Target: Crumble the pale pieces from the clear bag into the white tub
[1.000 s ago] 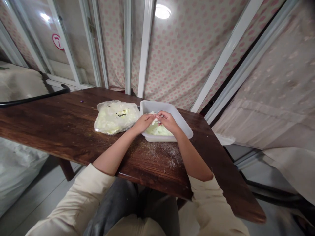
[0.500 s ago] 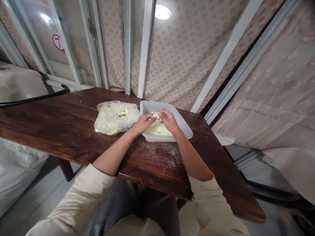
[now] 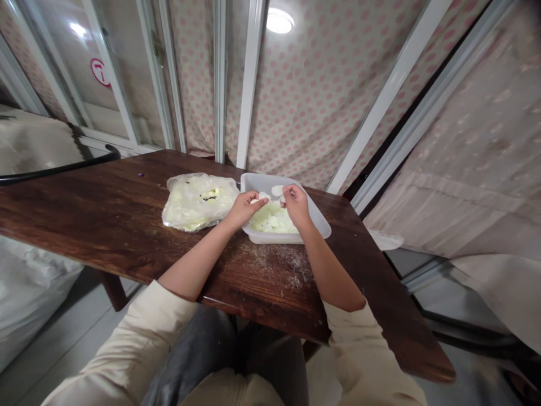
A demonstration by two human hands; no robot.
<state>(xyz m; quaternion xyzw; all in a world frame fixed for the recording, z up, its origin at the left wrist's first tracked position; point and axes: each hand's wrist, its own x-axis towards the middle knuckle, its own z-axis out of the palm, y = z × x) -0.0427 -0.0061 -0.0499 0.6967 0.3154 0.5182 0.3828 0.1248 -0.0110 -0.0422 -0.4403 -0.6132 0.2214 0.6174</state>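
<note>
A white piece (image 3: 262,197) is pinched by the left hand (image 3: 244,209) over the plastic tub (image 3: 274,239); by the right hand (image 3: 298,207), also over the tub, another pale piece (image 3: 277,190) is pinched. Both are partly hidden by fingers. Pale green-white bits (image 3: 273,219) are held in the tub. Left of the tub, a cloudy bag (image 3: 181,204) is filled with pale contents, blurred by its plastic.

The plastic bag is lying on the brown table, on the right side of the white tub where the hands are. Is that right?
Not quite: the head view shows the plastic bag on the left side of the white tub, not the right. It is lying on the brown table, and the hands are at the tub.
</note>
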